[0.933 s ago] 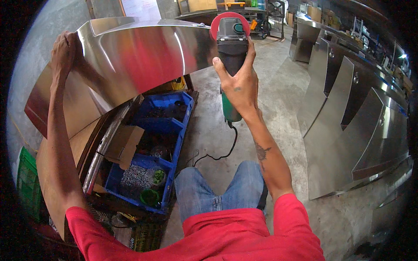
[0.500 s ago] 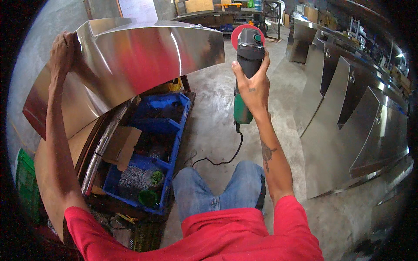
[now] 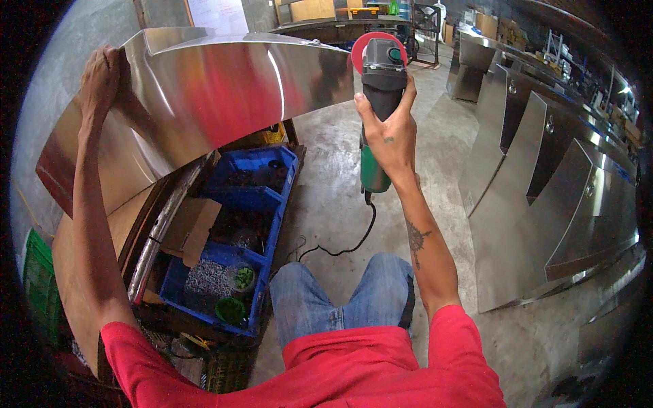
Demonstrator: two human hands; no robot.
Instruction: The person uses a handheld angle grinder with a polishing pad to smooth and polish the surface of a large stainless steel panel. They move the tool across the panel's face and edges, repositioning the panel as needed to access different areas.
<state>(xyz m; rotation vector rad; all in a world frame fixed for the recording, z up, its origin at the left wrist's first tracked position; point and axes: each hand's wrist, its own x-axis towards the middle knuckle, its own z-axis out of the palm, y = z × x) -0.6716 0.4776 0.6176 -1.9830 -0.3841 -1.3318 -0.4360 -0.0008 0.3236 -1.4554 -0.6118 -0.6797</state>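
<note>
My right hand (image 3: pixel 390 132) is wrapped round an angle grinder (image 3: pixel 384 85) with a black-and-green body and a red disc (image 3: pixel 360 53) at its head. The disc is beside the right end of a shiny sheet-metal panel (image 3: pixel 224 88); whether they touch I cannot tell. My left hand (image 3: pixel 101 78) grips the upper left edge of the panel, its fingers curled over the rim. The panel lies tilted on a brown board (image 3: pixel 92 251). A black cord (image 3: pixel 364 238) hangs from the grinder's lower end toward my knees.
Blue bins (image 3: pixel 277 224) with small metal parts stand below the panel, a cardboard flap (image 3: pixel 194 231) beside them. Several sheet-metal pieces (image 3: pixel 510 224) stand along the right. A green crate (image 3: pixel 42 292) is at far left. A workbench (image 3: pixel 326 27) stands at the back.
The angle grinder in my right hand has moved slightly left and up, bringing its disc to the panel's right end. My left hand and the panel have barely shifted.
</note>
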